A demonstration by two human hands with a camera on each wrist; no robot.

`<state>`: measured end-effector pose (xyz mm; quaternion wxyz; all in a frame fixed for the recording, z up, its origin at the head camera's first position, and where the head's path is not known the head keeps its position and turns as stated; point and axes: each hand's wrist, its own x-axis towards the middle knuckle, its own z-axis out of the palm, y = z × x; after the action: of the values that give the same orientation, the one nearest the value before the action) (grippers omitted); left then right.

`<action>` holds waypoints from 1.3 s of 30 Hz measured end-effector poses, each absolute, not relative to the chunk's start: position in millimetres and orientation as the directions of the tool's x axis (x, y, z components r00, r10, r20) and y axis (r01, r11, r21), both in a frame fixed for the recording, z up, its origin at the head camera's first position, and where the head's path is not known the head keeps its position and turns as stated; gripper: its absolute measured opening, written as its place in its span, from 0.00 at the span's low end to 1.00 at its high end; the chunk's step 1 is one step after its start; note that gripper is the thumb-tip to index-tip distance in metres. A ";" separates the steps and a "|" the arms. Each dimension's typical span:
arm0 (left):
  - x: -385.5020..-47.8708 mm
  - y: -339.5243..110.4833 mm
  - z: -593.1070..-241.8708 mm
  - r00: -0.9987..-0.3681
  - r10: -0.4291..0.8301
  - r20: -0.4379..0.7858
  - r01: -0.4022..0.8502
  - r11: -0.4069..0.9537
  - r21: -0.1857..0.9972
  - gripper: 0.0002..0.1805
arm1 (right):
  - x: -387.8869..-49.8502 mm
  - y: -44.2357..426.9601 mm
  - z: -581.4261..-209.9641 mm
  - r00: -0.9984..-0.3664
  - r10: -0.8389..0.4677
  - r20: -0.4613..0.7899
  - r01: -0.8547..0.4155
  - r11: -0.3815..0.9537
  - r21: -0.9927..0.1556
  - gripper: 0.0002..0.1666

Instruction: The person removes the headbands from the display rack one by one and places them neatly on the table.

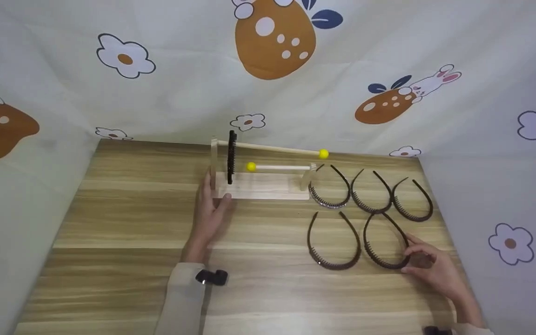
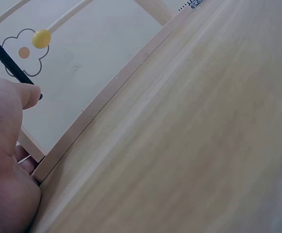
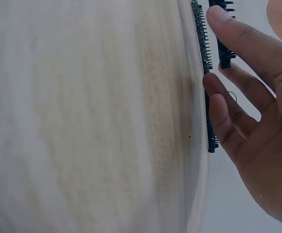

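Note:
A small wooden rack (image 1: 263, 186) has two uprights and two horizontal rods with yellow ball ends. My left hand (image 1: 211, 215) grips its left end, the thumb in front at the base and the fingers behind the upright. One black toothed headband (image 1: 231, 158) hangs on the longer, upper rod near the left upright. At the right, my right hand (image 1: 435, 270) holds the right side of a dark headband (image 1: 386, 266) between thumb and fingers. In the right wrist view, the toothed band (image 3: 224, 46) lies between the thumb and fingers of that hand (image 3: 257, 97).
Left of the held headband lies another dark headband (image 1: 338, 266). Three more form a far row: a glittery one (image 1: 331, 204), a middle one (image 1: 371, 209) and a right one (image 1: 419, 218). They rest on the wood-grain table (image 1: 268, 288), with patterned cloth (image 1: 179, 93) around it.

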<state>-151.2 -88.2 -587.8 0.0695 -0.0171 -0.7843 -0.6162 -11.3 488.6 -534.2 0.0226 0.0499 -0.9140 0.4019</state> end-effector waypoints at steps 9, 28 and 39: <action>-150.3 -89.0 -590.2 -0.987 -0.040 0.158 0.143 0.253 0.957 0.47 | -10.8 489.8 -538.7 -0.997 -0.066 0.042 -0.076 0.697 -0.713 0.27; -150.5 -88.5 -591.7 -0.988 -0.046 0.146 0.130 0.255 0.958 0.48 | -11.9 487.6 -549.2 -0.979 -0.138 0.149 -0.203 0.699 -0.686 0.32; -151.5 -88.6 -588.5 -0.988 -0.048 0.150 0.132 0.268 0.954 0.47 | -11.0 486.9 -543.7 -0.993 -0.105 0.053 -0.112 0.695 -0.710 0.35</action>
<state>-151.5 -88.6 -588.5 0.0741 -0.0265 -0.7929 -0.6042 -11.0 486.9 -543.7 0.0042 0.0589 -0.9205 0.3862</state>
